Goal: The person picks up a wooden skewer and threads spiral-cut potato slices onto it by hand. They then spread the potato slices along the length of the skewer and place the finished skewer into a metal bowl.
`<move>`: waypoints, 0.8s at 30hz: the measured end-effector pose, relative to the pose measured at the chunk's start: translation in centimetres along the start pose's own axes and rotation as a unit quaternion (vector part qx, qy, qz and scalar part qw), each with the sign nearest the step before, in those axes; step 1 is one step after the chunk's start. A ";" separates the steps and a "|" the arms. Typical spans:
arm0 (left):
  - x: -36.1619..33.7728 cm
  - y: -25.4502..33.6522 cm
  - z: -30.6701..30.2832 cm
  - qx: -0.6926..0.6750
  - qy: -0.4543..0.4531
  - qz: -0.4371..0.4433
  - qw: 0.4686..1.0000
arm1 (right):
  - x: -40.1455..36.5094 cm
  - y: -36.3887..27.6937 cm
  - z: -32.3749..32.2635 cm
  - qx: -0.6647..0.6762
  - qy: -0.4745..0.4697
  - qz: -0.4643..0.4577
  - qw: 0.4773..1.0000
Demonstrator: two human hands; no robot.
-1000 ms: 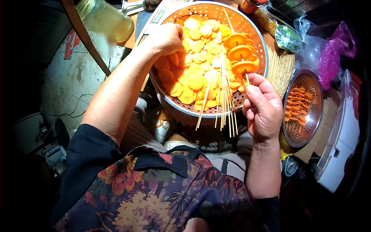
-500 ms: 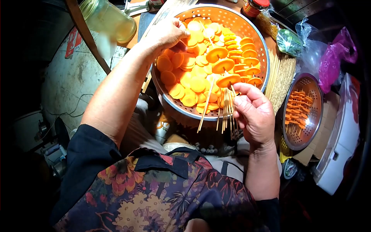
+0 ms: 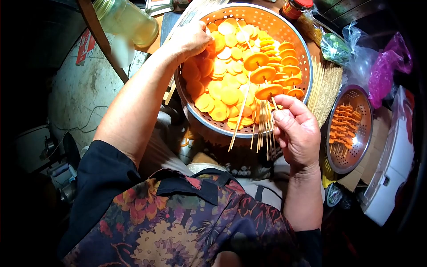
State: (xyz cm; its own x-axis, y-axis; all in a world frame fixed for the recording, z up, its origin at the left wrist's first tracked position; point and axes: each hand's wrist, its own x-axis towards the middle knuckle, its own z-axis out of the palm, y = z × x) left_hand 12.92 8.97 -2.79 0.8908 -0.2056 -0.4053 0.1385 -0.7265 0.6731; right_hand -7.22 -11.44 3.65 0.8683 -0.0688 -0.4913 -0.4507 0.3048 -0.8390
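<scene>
My right hand [image 3: 297, 122] pinches the lower end of a bamboo skewer [image 3: 274, 102] that carries a few round orange slices [image 3: 265, 74], which look like carrot. The skewer is tilted over a large perforated metal colander [image 3: 243, 10]. My left hand [image 3: 192, 40] is over the colander's upper left side with its fingers curled together at the loose slices; what they hold is hidden. Loose slices [image 3: 230, 95] fill much of the colander. Filled skewers [image 3: 291, 70] lie along its right side, and several bare skewer ends [image 3: 263, 122] stick out over the near rim.
A bundle of bare skewers [image 3: 328, 91] lies right of the colander. Further right, a smaller colander [image 3: 342, 168] holds filled skewers. Plastic bags [image 3: 387, 69], a red-lidded jar [image 3: 293, 8] and a white foam box [image 3: 391, 164] stand around. A large glass jar [image 3: 133, 26] is at upper left.
My right hand and its skewer have shifted slightly right and down. My left hand has moved a little, its fingers drawn in tighter at the slices.
</scene>
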 end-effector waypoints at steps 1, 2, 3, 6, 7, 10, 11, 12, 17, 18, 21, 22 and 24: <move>0.1 -0.1 -0.1 -0.008 -0.009 -0.003 1.000 | 0.0 0.0 0.0 0.000 -0.001 -0.001 1.000; 0.0 -0.1 0.0 -0.007 -0.009 -0.004 1.000 | 0.0 0.0 0.0 0.001 -0.001 0.000 1.000; -0.1 -0.2 0.2 -0.035 0.009 -0.005 0.999 | 0.0 0.0 0.0 0.000 -0.001 0.000 1.000; -0.4 -0.1 0.3 -0.047 0.024 -0.002 0.999 | 0.0 0.0 0.0 -0.002 -0.003 0.000 1.000; -0.4 -0.1 0.2 -0.033 0.022 0.002 0.999 | 0.0 0.0 0.0 -0.004 -0.005 -0.001 1.000; -0.1 -0.2 -0.3 0.058 0.016 0.052 0.997 | 0.0 0.0 0.1 -0.002 0.002 0.000 1.000; -0.3 -0.2 -0.6 0.059 0.015 0.052 0.997 | 0.0 -0.1 0.1 -0.002 0.002 0.001 1.000; -0.4 -0.2 -0.9 0.116 -0.031 0.058 0.991 | 0.0 -0.1 0.1 0.002 -0.002 -0.001 1.000; -2.3 0.4 -0.6 0.266 -0.177 0.094 0.943 | 0.0 0.0 0.1 0.008 -0.017 0.000 1.000; -2.1 0.2 -0.5 0.266 -0.177 0.093 0.943 | 0.0 0.0 0.1 0.001 -0.017 -0.001 1.000; -2.4 0.4 -0.6 0.277 -0.133 0.119 0.944 | -0.1 0.1 0.2 -0.008 -0.018 0.000 1.000; -2.6 0.8 -1.1 0.244 -0.129 0.114 0.954 | 0.0 0.1 0.2 -0.010 -0.019 0.002 1.000; -2.3 0.5 -1.5 0.210 -0.125 0.109 0.963 | 0.0 0.0 0.3 -0.011 -0.017 0.001 1.000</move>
State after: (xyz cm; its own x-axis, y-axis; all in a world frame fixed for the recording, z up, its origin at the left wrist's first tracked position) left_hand 11.60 10.05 -0.60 0.7394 -0.4969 -0.4544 -0.2746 -0.8387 0.4703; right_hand -7.21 -11.17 3.74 0.8738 -0.0362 -0.4850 -0.4562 0.2842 -0.8432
